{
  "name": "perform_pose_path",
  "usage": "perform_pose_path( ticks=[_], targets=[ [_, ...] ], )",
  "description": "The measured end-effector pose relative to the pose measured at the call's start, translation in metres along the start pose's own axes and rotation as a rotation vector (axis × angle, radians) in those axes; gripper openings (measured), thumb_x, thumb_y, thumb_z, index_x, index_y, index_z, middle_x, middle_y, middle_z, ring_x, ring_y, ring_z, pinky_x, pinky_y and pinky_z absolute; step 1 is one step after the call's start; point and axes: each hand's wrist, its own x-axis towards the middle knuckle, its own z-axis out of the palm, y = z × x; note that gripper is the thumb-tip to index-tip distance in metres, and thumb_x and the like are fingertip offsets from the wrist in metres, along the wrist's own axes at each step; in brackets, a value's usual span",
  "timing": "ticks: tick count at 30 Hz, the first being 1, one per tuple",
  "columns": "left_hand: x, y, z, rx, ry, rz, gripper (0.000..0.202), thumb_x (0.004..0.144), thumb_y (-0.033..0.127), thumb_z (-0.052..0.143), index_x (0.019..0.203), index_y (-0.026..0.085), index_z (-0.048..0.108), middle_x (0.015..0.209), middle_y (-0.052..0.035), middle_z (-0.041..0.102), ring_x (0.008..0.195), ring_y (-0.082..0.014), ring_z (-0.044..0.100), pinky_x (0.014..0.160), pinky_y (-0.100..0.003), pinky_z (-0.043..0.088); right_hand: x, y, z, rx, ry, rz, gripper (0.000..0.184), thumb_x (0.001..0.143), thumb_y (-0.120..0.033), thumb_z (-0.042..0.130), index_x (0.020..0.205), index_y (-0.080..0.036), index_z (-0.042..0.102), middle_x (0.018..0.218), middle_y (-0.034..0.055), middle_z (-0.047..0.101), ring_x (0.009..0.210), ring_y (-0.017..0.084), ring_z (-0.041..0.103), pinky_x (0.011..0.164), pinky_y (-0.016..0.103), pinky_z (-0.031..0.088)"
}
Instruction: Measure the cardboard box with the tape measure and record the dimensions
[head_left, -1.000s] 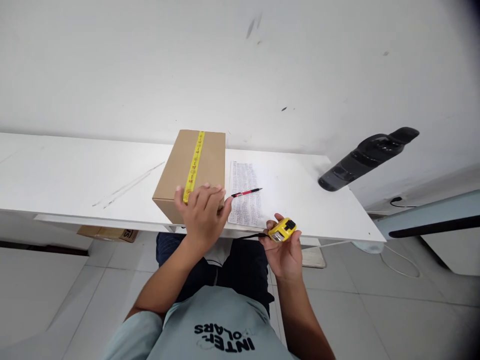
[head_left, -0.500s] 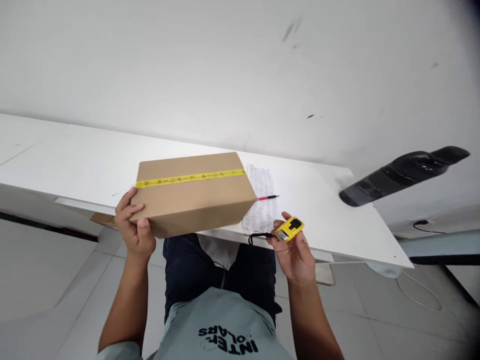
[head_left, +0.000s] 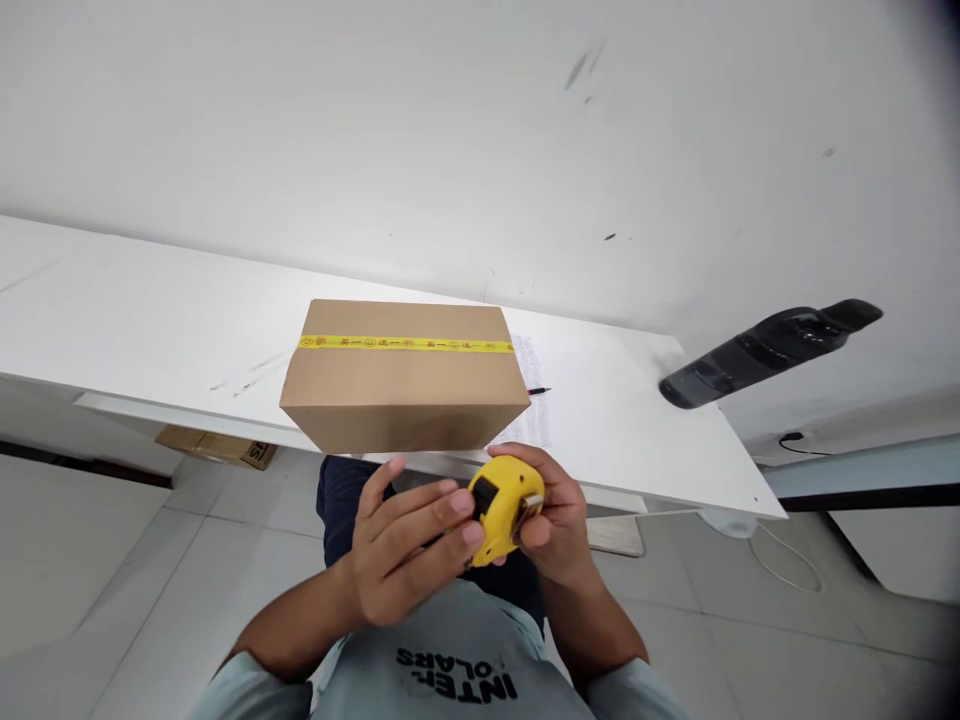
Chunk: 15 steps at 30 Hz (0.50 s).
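Observation:
My right hand (head_left: pixel 559 515) is wrapped round the right side of a yellow tape measure (head_left: pixel 504 510), whose metal hook end faces right. From the left, the fingertips of my left hand (head_left: pixel 412 545) press on its black patch; one finger is raised away and the thumb is hidden. Just beyond both hands, a closed cardboard box (head_left: pixel 409 380) stands at the table's front edge, a strip of yellow printed tape along its top. The box partly covers a sheet with writing (head_left: pixel 534 430) and a pen (head_left: pixel 538 390).
A black bottle (head_left: pixel 757 355) stands on the right of the white table (head_left: pixel 150 320), close to the wall (head_left: pixel 450 150). Under the table at left lies another cardboard box (head_left: pixel 217 447). A cable (head_left: pixel 795 575) trails on the tiled floor at right.
My left hand has let go of the box, which now rests squarely on the table. Both hands have come together at the tape measure, brought left and closer to my body.

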Motion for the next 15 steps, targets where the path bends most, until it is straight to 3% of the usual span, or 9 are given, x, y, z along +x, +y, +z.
perform_pose_path(
  ticks=[2, 4, 7, 9, 10, 12, 13, 15],
  targets=[
    [-0.003, 0.002, 0.002, 0.012, 0.028, -0.003, 0.015, 0.089, 0.016, 0.07, 0.1, 0.027, 0.072, 0.102, 0.0002, 0.08, 0.1, -0.0141, 0.076, 0.131, -0.041, 0.03, -0.002, 0.003, 0.002, -0.011, -0.036, 0.022, 0.064, 0.067, -0.06, 0.09, 0.123, -0.034, 0.074, 0.076, 0.0005, 0.072, 0.04, 0.014, 0.058, 0.033, 0.028, 0.05],
    [-0.01, -0.005, -0.002, 0.057, 0.045, -0.002, 0.017, 0.09, 0.013, 0.065, 0.098, 0.027, 0.072, 0.093, 0.0034, 0.08, 0.089, -0.0126, 0.076, 0.134, -0.042, 0.021, -0.004, 0.005, -0.002, -0.067, -0.027, 0.005, 0.065, 0.067, -0.06, 0.09, 0.124, -0.034, 0.075, 0.074, 0.0, 0.071, 0.04, 0.014, 0.056, 0.035, 0.029, 0.049],
    [-0.023, -0.032, -0.019, 0.23, 0.049, -0.011, 0.013, 0.093, 0.018, 0.062, 0.096, 0.03, 0.068, 0.084, 0.0077, 0.078, 0.081, -0.014, 0.075, 0.135, -0.05, 0.013, 0.002, 0.002, -0.021, -0.229, 0.134, -0.142, 0.067, 0.064, -0.064, 0.09, 0.121, -0.032, 0.076, 0.079, 0.003, 0.073, 0.052, 0.019, 0.063, 0.047, 0.033, 0.055],
    [-0.03, -0.061, -0.035, 0.412, 0.224, -0.031, 0.006, 0.096, 0.024, 0.06, 0.095, 0.029, 0.064, 0.077, 0.0071, 0.074, 0.076, -0.0161, 0.073, 0.131, -0.059, 0.023, 0.015, -0.003, -0.041, -0.331, 0.324, -0.331, 0.067, 0.065, -0.067, 0.088, 0.121, -0.032, 0.076, 0.092, 0.006, 0.075, 0.068, 0.022, 0.068, 0.058, 0.034, 0.058],
    [-0.032, -0.078, -0.043, 0.505, 0.4, -0.04, 0.005, 0.098, 0.029, 0.058, 0.096, 0.028, 0.062, 0.072, 0.0061, 0.071, 0.072, -0.0167, 0.071, 0.124, -0.062, 0.033, 0.023, -0.007, -0.053, -0.36, 0.416, -0.428, 0.066, 0.068, -0.068, 0.086, 0.123, -0.033, 0.074, 0.098, 0.0065, 0.074, 0.074, 0.022, 0.068, 0.062, 0.034, 0.058],
    [-0.035, -0.113, -0.056, 0.637, 0.665, -0.173, 0.022, 0.102, 0.043, 0.052, 0.101, 0.023, 0.061, 0.072, 0.0028, 0.066, 0.068, -0.0163, 0.067, 0.107, -0.06, 0.05, 0.042, -0.012, -0.075, -0.372, 0.526, -0.553, 0.063, 0.075, -0.068, 0.08, 0.128, -0.035, 0.07, 0.104, 0.0055, 0.071, 0.076, 0.02, 0.066, 0.064, 0.032, 0.055],
    [-0.037, -0.13, -0.062, 0.648, 0.737, -0.264, 0.033, 0.102, 0.051, 0.049, 0.103, 0.02, 0.059, 0.076, 0.001, 0.064, 0.068, -0.0162, 0.066, 0.097, -0.055, 0.056, 0.051, -0.014, -0.085, -0.369, 0.551, -0.577, 0.061, 0.078, -0.066, 0.079, 0.13, -0.035, 0.069, 0.105, 0.0048, 0.07, 0.076, 0.019, 0.064, 0.063, 0.031, 0.054],
    [-0.041, -0.158, -0.068, 0.603, 0.748, -0.434, 0.049, 0.1, 0.064, 0.047, 0.107, 0.017, 0.056, 0.087, -0.002, 0.063, 0.073, -0.0167, 0.067, 0.081, -0.045, 0.06, 0.064, -0.014, -0.098, -0.37, 0.567, -0.576, 0.059, 0.082, -0.062, 0.078, 0.133, -0.035, 0.067, 0.108, 0.0039, 0.069, 0.078, 0.017, 0.064, 0.064, 0.029, 0.053]
  ],
)
